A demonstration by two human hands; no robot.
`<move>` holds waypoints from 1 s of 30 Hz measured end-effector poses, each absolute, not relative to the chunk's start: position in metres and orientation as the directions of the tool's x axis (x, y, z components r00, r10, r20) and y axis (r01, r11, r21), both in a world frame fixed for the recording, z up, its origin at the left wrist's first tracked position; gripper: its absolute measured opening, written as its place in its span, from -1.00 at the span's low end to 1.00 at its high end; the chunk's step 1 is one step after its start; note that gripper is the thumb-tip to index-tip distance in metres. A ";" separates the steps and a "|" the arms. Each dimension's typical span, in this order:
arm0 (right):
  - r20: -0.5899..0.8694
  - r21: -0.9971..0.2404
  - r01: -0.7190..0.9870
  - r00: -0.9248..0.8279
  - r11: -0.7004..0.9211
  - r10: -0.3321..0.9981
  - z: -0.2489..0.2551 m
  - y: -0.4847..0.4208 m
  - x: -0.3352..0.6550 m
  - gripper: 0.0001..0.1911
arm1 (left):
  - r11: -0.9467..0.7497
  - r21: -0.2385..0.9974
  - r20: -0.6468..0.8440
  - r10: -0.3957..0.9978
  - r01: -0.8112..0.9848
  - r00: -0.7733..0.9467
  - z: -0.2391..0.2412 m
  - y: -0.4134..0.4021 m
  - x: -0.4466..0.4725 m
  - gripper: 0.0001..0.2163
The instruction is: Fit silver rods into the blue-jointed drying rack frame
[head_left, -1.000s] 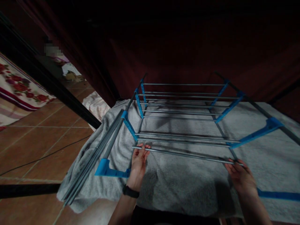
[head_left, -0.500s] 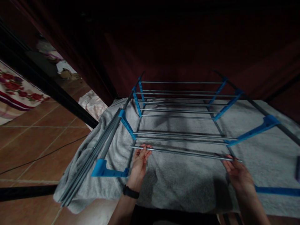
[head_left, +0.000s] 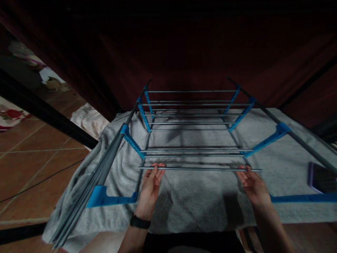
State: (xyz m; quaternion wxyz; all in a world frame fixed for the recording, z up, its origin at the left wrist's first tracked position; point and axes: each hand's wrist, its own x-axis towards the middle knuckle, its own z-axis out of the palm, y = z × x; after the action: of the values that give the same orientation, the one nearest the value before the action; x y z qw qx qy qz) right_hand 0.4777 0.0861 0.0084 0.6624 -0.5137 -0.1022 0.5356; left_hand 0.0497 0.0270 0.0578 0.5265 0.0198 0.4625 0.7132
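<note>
Rod (head_left: 200,169) sits crosswise over the blanket (head_left: 181,200), just nearer you than the crossbars (head_left: 192,150) in the rack (head_left: 241,116). Your left hand (head_left: 151,180) and right hand (head_left: 252,182) each pinch it near an end, thumb against fingers. The blanket bears the rack, tubes (head_left: 86,190) at left and a phone (head_left: 322,178) at right.

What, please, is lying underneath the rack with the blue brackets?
A grey blanket lies under the rack and shows through its gaps. Whatever the blanket itself rests on there is covered, so I cannot tell what it is.
</note>
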 end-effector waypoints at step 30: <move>-0.509 -0.764 -0.615 0.394 -0.192 0.765 -0.019 0.069 0.486 -0.73 | -0.109 0.712 -0.258 0.878 -0.694 -0.403 0.113 0.025 0.077 -0.74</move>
State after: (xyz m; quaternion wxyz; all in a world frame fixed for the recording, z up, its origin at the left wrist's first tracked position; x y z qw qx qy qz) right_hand 0.4865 0.0692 -0.0188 0.6319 -0.5456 -0.0687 0.5462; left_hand 0.0775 0.0252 0.1133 0.5340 0.1150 0.4004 0.7357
